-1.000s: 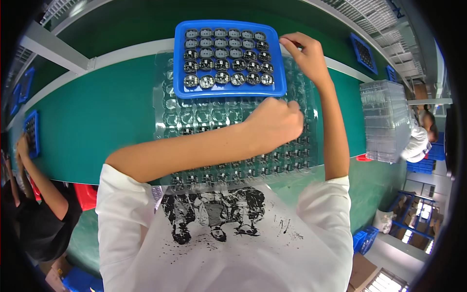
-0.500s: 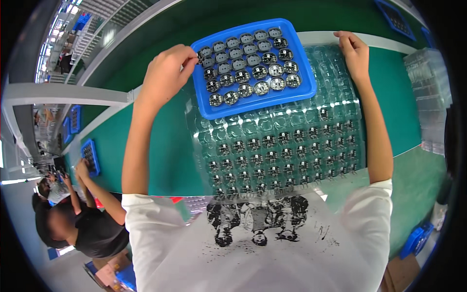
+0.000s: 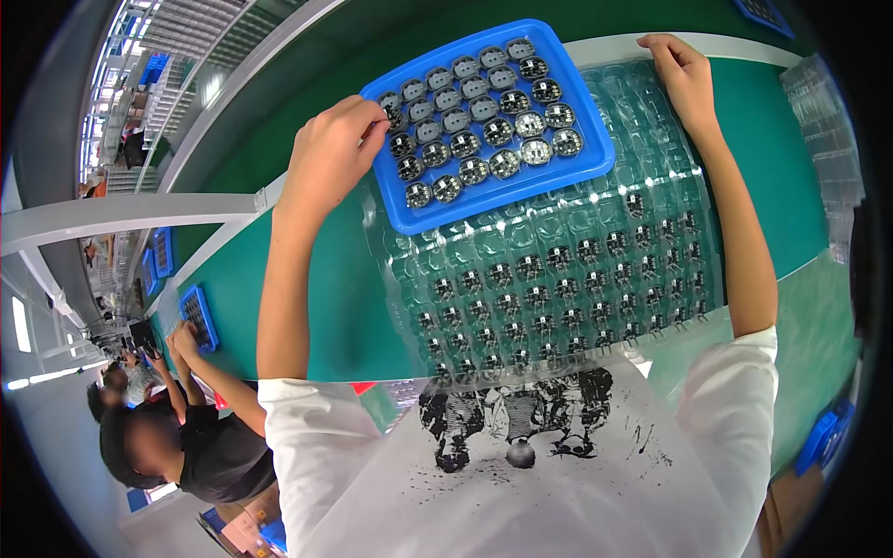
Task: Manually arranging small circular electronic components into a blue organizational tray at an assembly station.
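Note:
A blue tray [image 3: 484, 206] holds rows of small round parts, grey discs [image 3: 455, 120] toward the back and discs with exposed circuitry [image 3: 504, 164] toward the front. At its left rim my left hand [image 3: 337, 149] is closed in a pinch on a dark round circuit part [image 3: 394, 119]; the fingertips partly cover it. Beneath the tray lies a clear plastic blister sheet [image 3: 493, 244] with small circuit pieces [image 3: 558, 258] in its nearer pockets. My right hand [image 3: 684, 79] is curled by the white rail at the sheet's far right corner, with nothing visible in it.
A green work surface [image 3: 344, 325] runs under everything, with a white rail [image 3: 595, 48] behind. Stacked clear sheets [image 3: 819, 139] stand at the right. At the left a co-worker in black [image 3: 223, 465] reaches to another blue tray [image 3: 198, 316].
The whole view has shifted and turned slightly. My left hand stays at the tray's left rim with its fingers pinched, and my right hand remains by the rail.

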Tool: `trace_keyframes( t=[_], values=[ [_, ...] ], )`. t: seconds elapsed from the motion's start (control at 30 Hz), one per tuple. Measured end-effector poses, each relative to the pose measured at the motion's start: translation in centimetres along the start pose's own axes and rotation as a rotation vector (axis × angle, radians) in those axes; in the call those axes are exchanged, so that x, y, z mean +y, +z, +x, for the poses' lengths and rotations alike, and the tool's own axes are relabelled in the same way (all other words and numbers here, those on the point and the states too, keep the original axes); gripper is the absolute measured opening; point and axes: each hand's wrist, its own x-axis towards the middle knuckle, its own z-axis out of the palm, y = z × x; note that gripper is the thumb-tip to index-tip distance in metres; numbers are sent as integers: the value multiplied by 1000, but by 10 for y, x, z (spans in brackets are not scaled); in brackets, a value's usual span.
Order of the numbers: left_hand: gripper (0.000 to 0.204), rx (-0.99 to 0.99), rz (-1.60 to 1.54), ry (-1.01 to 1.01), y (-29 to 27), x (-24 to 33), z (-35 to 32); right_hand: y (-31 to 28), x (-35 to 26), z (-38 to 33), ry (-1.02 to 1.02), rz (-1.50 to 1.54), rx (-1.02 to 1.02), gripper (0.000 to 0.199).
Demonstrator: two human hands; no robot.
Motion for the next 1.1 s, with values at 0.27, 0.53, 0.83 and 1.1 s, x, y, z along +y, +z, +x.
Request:
trace_keyframes(
  t=[0.27,0.53,0.83,1.1],
  values=[
    [6,-11,38,18,0,4,1,8,3,-1,-127,18,105,26],
    [7,-9,41,11,-1,4,0,3,22,5,-95,42,48,25],
    [8,-54,168,67,-1,8,4,4,24,6,-106,41,48,25],
    [8,-89,32,34,-5,3,6,3,26,6,-64,28,44,25]
  ],
)
